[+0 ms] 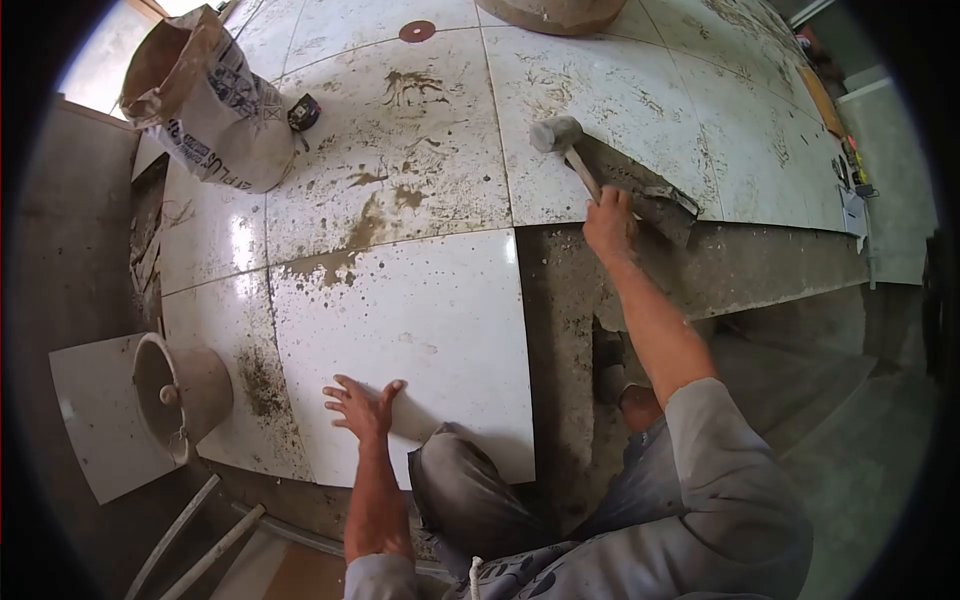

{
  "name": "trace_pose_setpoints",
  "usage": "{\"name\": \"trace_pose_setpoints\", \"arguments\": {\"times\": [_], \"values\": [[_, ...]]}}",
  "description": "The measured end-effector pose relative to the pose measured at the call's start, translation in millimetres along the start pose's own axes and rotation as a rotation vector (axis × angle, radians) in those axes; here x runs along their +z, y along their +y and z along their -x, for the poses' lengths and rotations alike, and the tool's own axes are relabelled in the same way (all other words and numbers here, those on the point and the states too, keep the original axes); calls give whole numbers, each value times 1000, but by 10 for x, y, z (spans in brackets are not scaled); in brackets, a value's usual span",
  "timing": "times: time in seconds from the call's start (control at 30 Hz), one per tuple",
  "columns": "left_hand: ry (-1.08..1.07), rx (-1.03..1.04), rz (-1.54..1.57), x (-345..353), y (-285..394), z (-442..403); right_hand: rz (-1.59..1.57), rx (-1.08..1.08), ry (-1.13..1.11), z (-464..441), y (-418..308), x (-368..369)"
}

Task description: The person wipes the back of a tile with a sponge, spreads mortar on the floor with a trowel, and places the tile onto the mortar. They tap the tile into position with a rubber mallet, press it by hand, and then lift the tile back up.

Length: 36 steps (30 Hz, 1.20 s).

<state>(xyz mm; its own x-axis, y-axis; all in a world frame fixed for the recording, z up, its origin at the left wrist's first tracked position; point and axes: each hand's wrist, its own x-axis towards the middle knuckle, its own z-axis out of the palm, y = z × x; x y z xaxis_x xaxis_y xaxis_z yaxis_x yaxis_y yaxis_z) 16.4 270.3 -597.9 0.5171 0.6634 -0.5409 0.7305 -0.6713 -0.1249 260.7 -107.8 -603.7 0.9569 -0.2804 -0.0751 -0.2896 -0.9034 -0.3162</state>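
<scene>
My right hand is wrapped round the wooden handle of a mallet, whose grey head is over the tiled floor ahead. Fingers spread, my left hand rests flat on a large white tile close to my knee. Mortar spots and a wet smear mark that tile's far left corner. A grey, mortar-stained piece of sheet lies just beyond my right hand. Right of the white tile runs a strip of bare mortar bed.
An open cement bag and a tape measure stand at upper left. A bucket lies tipped at left. A reddish disc and a round tub are farther back. The tile edge drops to rough concrete at right.
</scene>
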Motion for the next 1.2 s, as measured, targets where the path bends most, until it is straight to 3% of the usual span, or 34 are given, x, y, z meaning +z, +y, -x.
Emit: {"name": "trace_pose_setpoints", "arguments": {"times": [0.03, 0.07, 0.1, 0.13, 0.23, 0.5, 0.63, 0.8, 0.97, 1.07, 1.2], "values": [[-10, 13, -3, 180, 21, -94, 58, -196, 191, 20, -108, 8], [180, -116, 127, 469, 61, -224, 126, -394, 378, 60, -224, 24], [361, -250, 262, 687, 143, -329, 118, -416, 226, 195, -365, 54], [397, -357, 184, 687, 252, -361, 112, -435, 72, 335, -492, 138], [368, -312, 275, 605, 260, -302, 39, -535, -77, 740, -658, 632], [370, -312, 256, 582, 261, -343, 107, -535, -41, 905, -753, 861], [376, -278, 204, 605, 229, -350, 293, -498, -36, 939, -811, 924], [387, -245, 291, 484, 208, -316, 187, -613, -39, 1048, -1077, 904], [346, -236, 367, 435, 161, -305, 81, -839, -281, 1548, -1932, 1030], [294, -223, 398, 397, 140, -303, -55, -981, -313, 1682, -2658, 1286], [298, -213, 425, 402, 114, -310, 13, -1126, -305, 1597, -3533, 1775]]}}
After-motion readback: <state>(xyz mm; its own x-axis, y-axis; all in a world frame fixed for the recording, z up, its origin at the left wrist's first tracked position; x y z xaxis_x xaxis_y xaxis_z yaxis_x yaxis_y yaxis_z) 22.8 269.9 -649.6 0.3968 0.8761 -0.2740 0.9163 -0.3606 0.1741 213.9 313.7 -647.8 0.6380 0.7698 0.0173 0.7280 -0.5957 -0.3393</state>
